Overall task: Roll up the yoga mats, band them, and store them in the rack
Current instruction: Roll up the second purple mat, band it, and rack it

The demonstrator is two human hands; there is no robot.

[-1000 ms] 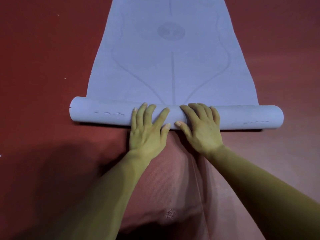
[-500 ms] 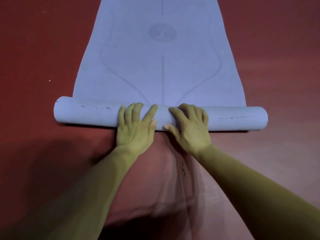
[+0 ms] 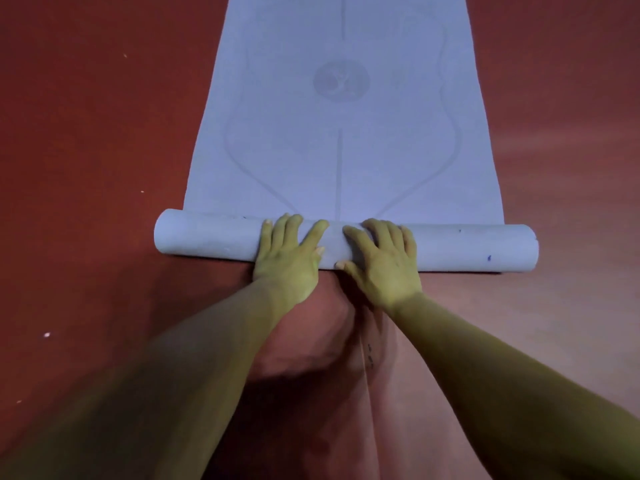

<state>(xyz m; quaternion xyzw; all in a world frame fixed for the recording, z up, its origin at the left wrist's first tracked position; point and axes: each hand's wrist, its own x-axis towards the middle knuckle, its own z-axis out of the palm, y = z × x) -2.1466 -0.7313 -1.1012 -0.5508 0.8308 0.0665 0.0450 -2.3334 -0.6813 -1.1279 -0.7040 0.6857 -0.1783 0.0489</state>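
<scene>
A pale blue-grey yoga mat (image 3: 339, 140) lies flat on the red floor and stretches away from me, printed with faint lines and a round emblem. Its near end is wound into a roll (image 3: 207, 237) that lies crosswise in front of me. My left hand (image 3: 289, 258) and my right hand (image 3: 382, 261) rest side by side on the middle of the roll. Their fingers spread over its top and their thumbs sit on its near side. No band and no rack are in view.
Red floor (image 3: 86, 133) surrounds the mat on both sides, dotted with a few small white specks. My knees in pinkish clothing (image 3: 311, 334) are just behind the roll, between my forearms.
The roll has crept slightly forward over the flat mat. Both hands stay on its middle. My view has shifted sideways.
</scene>
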